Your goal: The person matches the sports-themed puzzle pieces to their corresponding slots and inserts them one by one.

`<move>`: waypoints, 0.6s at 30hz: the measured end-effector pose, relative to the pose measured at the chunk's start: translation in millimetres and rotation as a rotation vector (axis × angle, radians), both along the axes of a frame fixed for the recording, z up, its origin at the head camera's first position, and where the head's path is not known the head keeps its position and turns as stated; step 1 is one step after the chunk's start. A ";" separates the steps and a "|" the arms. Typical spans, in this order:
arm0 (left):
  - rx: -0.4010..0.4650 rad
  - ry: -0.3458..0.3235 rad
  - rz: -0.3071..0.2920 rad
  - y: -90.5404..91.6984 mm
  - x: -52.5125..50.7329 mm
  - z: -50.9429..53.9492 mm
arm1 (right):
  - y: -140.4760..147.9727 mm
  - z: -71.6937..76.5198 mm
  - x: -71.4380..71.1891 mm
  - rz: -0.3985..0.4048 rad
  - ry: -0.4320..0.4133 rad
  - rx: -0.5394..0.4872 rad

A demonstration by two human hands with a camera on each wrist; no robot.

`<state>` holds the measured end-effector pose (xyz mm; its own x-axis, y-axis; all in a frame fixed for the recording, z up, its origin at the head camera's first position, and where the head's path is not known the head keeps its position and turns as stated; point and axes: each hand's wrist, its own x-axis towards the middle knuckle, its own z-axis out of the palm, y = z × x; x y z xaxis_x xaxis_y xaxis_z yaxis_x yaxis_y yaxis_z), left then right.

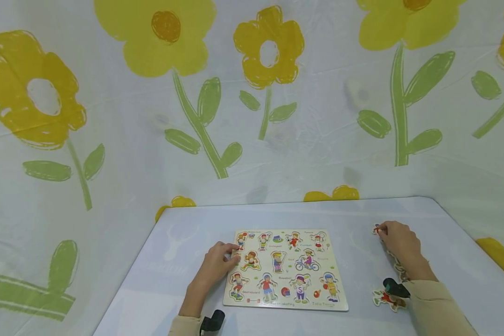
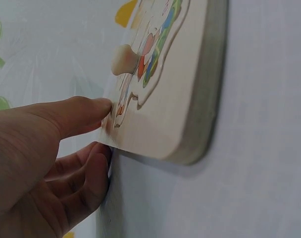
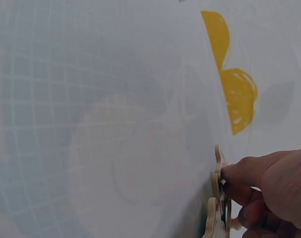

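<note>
A wooden peg puzzle board (image 1: pixel 285 298) printed with sports figures lies on the table. My left hand (image 1: pixel 218 262) is at its left edge. In the left wrist view the thumb lies over the board's face, and the curled fingers (image 2: pixel 93 181) meet its edge, near a round wooden knob (image 2: pixel 125 59). To the right of the board, my right hand (image 1: pixel 403 242) pinches a small flat puzzle piece (image 1: pixel 376 229) with red on it. Seen edge-on in the right wrist view, wooden pieces (image 3: pixel 212 218) sit beside the fingers of the right hand (image 3: pixel 274 193). The fingers partly hide them.
More loose puzzle pieces (image 1: pixel 398 268) lie under the right forearm. Another loose group (image 1: pixel 387 299) is nearer the table's front, partly behind the black wrist camera (image 1: pixel 396 288). A flower-printed sheet (image 1: pixel 311 140) stands around the white table (image 1: pixel 185 224).
</note>
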<state>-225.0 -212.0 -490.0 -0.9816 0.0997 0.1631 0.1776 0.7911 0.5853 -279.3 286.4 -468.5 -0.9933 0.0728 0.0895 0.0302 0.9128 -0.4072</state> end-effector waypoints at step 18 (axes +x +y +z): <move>0.003 0.011 -0.010 -0.4 -0.8 -0.7 | -6.3 0.3 -2.3 -0.032 -0.024 0.058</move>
<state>-225.8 -212.4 -490.7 -0.9787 0.1092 0.1741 0.1921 0.7876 0.5855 -281.6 280.1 -468.3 -0.9925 0.1001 0.0706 0.0690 0.9332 -0.3527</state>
